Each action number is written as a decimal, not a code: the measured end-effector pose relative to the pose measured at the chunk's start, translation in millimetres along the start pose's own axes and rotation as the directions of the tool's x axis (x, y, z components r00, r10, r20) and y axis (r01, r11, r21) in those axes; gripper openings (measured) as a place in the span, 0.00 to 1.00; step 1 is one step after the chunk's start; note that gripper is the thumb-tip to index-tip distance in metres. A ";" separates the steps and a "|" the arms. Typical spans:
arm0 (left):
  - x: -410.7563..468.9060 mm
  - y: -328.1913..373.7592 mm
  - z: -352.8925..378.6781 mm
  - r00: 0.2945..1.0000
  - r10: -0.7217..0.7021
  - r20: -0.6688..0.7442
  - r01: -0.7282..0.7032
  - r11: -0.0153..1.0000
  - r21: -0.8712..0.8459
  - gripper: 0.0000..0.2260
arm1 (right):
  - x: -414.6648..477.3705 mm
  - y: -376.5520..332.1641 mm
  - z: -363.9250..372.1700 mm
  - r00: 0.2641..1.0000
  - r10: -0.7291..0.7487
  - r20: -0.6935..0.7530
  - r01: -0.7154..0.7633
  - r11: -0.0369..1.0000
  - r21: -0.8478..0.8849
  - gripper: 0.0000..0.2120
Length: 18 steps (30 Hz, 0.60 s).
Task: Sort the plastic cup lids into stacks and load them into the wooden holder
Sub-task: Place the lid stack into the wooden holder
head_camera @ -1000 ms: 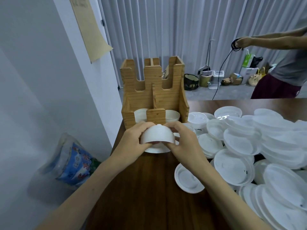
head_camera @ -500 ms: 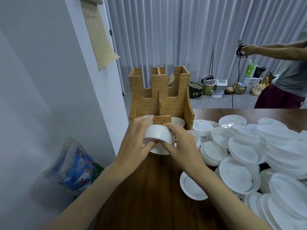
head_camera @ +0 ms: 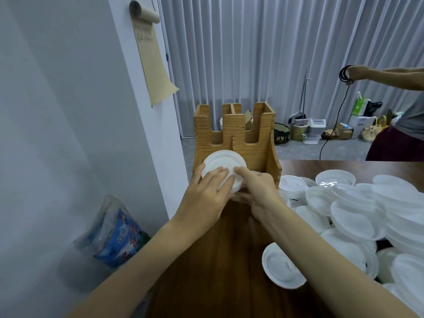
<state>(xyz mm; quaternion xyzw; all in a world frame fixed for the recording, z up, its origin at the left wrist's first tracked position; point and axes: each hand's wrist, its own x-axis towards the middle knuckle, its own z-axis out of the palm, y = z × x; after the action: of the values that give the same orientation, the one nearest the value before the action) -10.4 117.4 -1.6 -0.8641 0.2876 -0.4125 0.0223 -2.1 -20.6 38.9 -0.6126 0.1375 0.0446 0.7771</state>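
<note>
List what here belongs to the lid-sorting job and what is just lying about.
Job in hand: lid stack, held by the left hand and right hand; wooden holder; loose lids piled on the table.

Lying about: blue printed bag; paper scroll on the wall; bins and bags by the curtain; a bystander's black cable.

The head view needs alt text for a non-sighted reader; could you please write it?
A person's left hand and right hand hold a stack of white lids, its face tilted toward the camera, at the front of a wooden holder on a table. Loose lids lie heaped at right.
</note>
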 end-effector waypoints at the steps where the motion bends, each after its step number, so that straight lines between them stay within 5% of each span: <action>1: 5.5 -3.8 -1.4 1.000 0.021 0.018 -0.021 0.999 0.024 0.17 | 2.2 -3.0 3.4 1.000 0.014 -0.012 -0.014 1.000 0.026 0.07; 5: 28.1 -22.0 -4.1 0.996 0.047 0.074 -0.053 0.996 0.072 0.16 | 13.4 -11.9 12.6 0.999 0.027 0.039 -0.030 0.997 0.075 0.14; 9: 43.4 -45.4 -1.9 0.976 -0.176 0.128 0.190 0.976 -0.108 0.17 | 26.1 -12.9 10.6 0.990 -0.056 0.132 0.049 0.997 0.059 0.19; 12: 49.2 -59.9 7.5 0.940 -0.280 0.195 0.310 0.939 -0.149 0.16 | 26.7 -4.6 6.8 0.981 -0.114 0.159 0.143 0.972 -0.186 0.14; 15: 50.8 -64.4 23.3 0.915 -0.300 0.268 0.350 0.922 -0.163 0.16 | 28.0 14.0 6.7 0.926 -0.201 0.319 0.363 0.709 -0.604 0.13; 18: 50.1 -61.9 36.2 0.898 -0.271 0.345 0.336 0.931 -0.141 0.14 | 34.1 36.9 10.0 0.837 -0.246 0.489 0.547 0.359 -0.756 0.11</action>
<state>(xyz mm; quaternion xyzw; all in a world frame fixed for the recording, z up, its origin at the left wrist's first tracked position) 70.3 136.0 26.7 -0.9516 0.1807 -0.2347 -0.0819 23.3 -5.3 -2.8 -0.9207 -0.1756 0.0068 0.3486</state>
